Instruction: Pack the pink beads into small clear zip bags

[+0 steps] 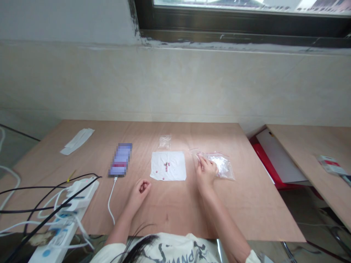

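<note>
Wall [153, 84] of pale tile runs across the back beneath a dark window frame [241, 25], and a wooden table [175, 215] fills the middle of the view, its far edge close to that wall. Off to the right stands a second wooden table [309, 153], with a small printed box [331, 165] on it and a red-edged white board [279, 157] leaning below it. At the near left of the main table sits a white power strip [74, 202] tangled in black and white cords. A white charging cable [111, 202] runs up to a phone [120, 159] lying flat, its screen blurred, and folded white papers [77, 141] lie farther back. Mid-table lies a white paper sheet [175, 164] with small pink beads [166, 168] scattered on it, and a small clear bag [164, 141] sits just beyond it. To the sheet's right lies a crumpled clear plastic bag [223, 166]. The right hand [206, 171] lies over that bag's left end, its fingers pinched closed on the plastic. The left hand [140, 193] rests on the table near the sheet, curled loosely shut, with nothing visible in it
</note>
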Tool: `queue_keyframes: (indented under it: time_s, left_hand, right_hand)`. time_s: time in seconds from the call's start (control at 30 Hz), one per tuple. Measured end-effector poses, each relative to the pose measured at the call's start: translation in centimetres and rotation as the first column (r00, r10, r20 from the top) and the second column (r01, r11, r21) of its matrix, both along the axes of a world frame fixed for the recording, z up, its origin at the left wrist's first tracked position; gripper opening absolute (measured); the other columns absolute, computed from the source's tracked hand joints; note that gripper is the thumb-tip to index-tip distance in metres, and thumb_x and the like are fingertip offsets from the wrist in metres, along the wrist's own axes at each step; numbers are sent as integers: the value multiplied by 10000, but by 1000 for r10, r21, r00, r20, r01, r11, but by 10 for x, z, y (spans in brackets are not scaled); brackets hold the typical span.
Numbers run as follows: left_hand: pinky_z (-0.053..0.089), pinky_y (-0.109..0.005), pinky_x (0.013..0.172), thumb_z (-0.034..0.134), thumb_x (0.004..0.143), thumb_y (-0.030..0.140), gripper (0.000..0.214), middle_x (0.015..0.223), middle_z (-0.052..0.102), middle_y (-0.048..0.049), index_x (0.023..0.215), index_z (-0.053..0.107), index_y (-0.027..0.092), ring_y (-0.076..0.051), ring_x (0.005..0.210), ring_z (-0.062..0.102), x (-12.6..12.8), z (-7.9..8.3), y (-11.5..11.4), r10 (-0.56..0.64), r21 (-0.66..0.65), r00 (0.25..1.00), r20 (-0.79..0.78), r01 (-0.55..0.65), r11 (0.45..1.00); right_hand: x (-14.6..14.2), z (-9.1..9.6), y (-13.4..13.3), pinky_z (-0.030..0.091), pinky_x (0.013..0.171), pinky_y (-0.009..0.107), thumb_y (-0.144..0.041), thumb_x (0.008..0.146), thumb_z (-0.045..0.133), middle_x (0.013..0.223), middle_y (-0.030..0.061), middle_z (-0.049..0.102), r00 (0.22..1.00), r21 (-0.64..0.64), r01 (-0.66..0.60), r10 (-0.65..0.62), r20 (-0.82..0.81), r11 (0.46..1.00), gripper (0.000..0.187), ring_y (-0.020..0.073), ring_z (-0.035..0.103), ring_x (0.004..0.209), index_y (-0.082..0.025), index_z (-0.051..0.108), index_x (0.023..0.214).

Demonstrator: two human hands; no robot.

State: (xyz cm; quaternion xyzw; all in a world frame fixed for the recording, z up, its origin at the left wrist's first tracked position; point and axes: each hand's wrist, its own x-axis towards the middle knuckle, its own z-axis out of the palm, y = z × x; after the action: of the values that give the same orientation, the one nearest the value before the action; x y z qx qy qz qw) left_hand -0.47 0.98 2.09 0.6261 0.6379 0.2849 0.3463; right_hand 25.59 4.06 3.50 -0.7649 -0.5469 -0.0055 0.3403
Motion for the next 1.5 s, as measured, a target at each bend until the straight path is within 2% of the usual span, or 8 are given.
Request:
queue_keyframes:
  time_s: [0.07, 0.17, 0.33, 0.6, 0.83, 0.97, 1.17, 1.5]
  left_hand:
    - [389, -248, 585, 431, 755, 381, 237, 675, 535, -2, 814, 533, 175, -133, 626, 482, 8, 20, 8, 32, -79, 972, 233, -13, 997]
    - [405, -242, 605, 346, 803, 443, 366, 725, 562, -22, 900, 548, 154, -106, 592, 474, 27, 52, 24, -97, -144, 871, 482, 188, 972]
    - [388, -186, 461, 533, 709, 417, 280, 635, 519, 17, 749, 558, 141, -79, 527, 453, 48, 70, 40, -139, -267, 802, 580, 348, 898]
    - [458, -211, 465, 612, 640, 386, 282, 604, 520, 29, 678, 520, 122, -61, 477, 467, 73, 55, 47, -124, -270, 751, 648, 379, 885]
    - [466, -213, 430, 636, 626, 341, 260, 537, 517, 46, 635, 479, 134, -65, 429, 492, 76, 73, 39, -113, -266, 759, 641, 358, 895]
    - [453, -207, 442, 598, 664, 285, 178, 506, 524, 49, 633, 495, 143, -75, 427, 510, 74, 79, 27, -173, -252, 793, 584, 380, 890]
    - [446, -230, 568, 546, 709, 244, 109, 621, 602, 0, 696, 564, 137, -107, 580, 554, 64, 87, 23, -240, -260, 771, 590, 463, 847]
    - [440, -214, 509, 515, 728, 345, 206, 582, 552, 21, 699, 506, 141, -85, 525, 519, 48, 81, 23, -255, -391, 761, 597, 554, 735]
  right_hand:
    - [-10, 14, -13, 296, 808, 402, -192, 793, 383, 955, 60, 634, 989, 71, -133, 137, -63, 989, 302, 221, 439, 900, -209, 612, 989]
    - [-31, 28, -36, 320, 820, 392, -137, 785, 400, 996, 35, 629, 910, 107, -396, 405, -91, 912, 334, 203, 469, 922, -247, 584, 1041]
    - [-47, 28, -56, 291, 881, 440, -66, 771, 380, 1033, 8, 619, 828, 109, -548, 557, -70, 829, 427, 196, 495, 945, -296, 540, 1094]
    - [-25, 15, -53, 291, 889, 473, -130, 797, 387, 1045, 44, 611, 887, 107, -451, 458, -55, 886, 338, 204, 493, 950, -254, 563, 1057]
    - [-30, 53, -59, 405, 720, 331, -262, 766, 463, 858, 85, 590, 841, 44, -420, 407, -358, 906, 187, 188, 499, 829, -153, 550, 892]
    - [-48, 71, -45, 373, 494, 214, -379, 800, 405, 582, -8, 507, 610, -92, -601, 382, -695, 794, 274, 103, 468, 544, -159, 476, 653]
    - [-53, 69, -27, 326, 345, 167, -455, 765, 428, 530, -22, 492, 291, -119, -760, 171, -941, 639, 317, 77, 444, 438, -157, 451, 658]
    - [-54, 65, -25, 361, 338, 173, -287, 726, 476, 549, 11, 539, 336, -259, -812, 56, -940, 524, 168, 85, 485, 431, -148, 496, 632]
